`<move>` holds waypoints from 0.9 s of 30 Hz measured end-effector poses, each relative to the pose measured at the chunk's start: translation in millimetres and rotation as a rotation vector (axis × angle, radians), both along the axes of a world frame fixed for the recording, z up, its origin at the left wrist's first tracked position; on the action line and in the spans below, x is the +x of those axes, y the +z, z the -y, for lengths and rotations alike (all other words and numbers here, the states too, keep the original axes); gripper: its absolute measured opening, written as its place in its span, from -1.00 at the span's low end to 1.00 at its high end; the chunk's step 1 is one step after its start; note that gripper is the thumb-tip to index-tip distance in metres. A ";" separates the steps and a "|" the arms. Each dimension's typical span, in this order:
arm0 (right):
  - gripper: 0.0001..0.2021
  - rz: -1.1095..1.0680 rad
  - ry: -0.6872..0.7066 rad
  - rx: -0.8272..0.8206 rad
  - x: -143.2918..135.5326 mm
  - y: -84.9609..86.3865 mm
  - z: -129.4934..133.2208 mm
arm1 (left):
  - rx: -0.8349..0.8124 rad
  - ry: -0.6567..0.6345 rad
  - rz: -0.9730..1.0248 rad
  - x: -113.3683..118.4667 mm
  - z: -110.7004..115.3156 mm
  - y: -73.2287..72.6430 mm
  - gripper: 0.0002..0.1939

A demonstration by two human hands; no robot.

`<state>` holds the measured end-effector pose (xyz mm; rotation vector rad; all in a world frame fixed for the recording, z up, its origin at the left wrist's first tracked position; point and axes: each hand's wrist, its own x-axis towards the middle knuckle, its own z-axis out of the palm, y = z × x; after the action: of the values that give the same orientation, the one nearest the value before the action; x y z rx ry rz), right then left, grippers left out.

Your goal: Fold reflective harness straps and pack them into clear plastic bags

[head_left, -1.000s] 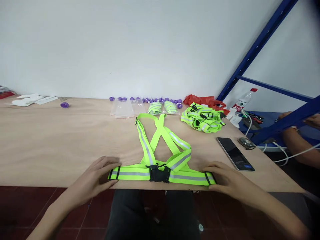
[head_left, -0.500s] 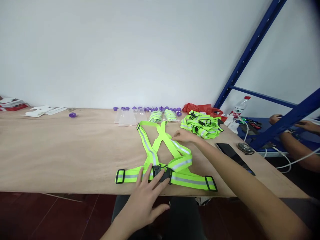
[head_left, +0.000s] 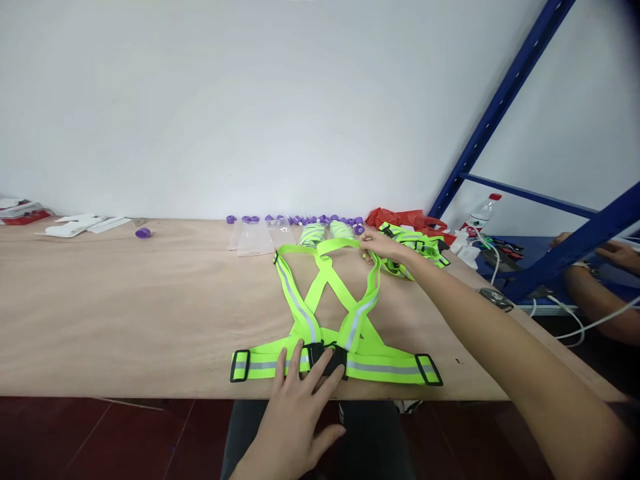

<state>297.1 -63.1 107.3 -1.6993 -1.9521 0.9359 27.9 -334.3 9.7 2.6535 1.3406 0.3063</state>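
Note:
A neon-yellow reflective harness (head_left: 305,305) lies spread on the wooden table (head_left: 125,320), its straps crossing in an X and its waist band along the front edge. My left hand (head_left: 299,407) rests on the black buckle (head_left: 327,360) with fingers spread. At the top right of the harness, my right hand (head_left: 379,247) is closed on the right shoulder strap, its fingertips pinching the webbing. Black slider buckles (head_left: 429,369) sit at both ends of the waist band. Behind my right hand is a heap of similar harnesses (head_left: 417,245), partly hidden.
Purple rolls (head_left: 320,219) line the wall, with clear bags (head_left: 253,237) and packed harnesses (head_left: 313,233) before them. A red bag (head_left: 405,218) is at back right. Beside the blue rack (head_left: 493,120) are a bottle (head_left: 481,215), cables and another person's arm (head_left: 590,293).
My right hand has moved up and away with the right shoulder strap, which has straightened from a folded position into a loop. My left hand stays on the buckle.

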 end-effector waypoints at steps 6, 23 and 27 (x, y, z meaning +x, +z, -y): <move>-0.51 -0.290 0.164 -0.380 31.4 14.2 -0.4 | -0.036 0.040 -0.003 2.0 -3.4 2.4 -0.19; -0.65 -0.038 0.150 -0.101 22.0 -6.6 -17.8 | 0.020 -0.009 0.011 -2.8 -11.7 2.6 -0.18; -0.60 0.178 0.071 0.205 22.4 -3.7 -43.3 | 0.035 -0.011 0.007 -2.1 -10.7 1.4 -0.18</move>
<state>319.5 -19.8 103.5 -1.6541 -2.1524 0.6002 25.8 -323.6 11.1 2.6844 1.3306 0.3403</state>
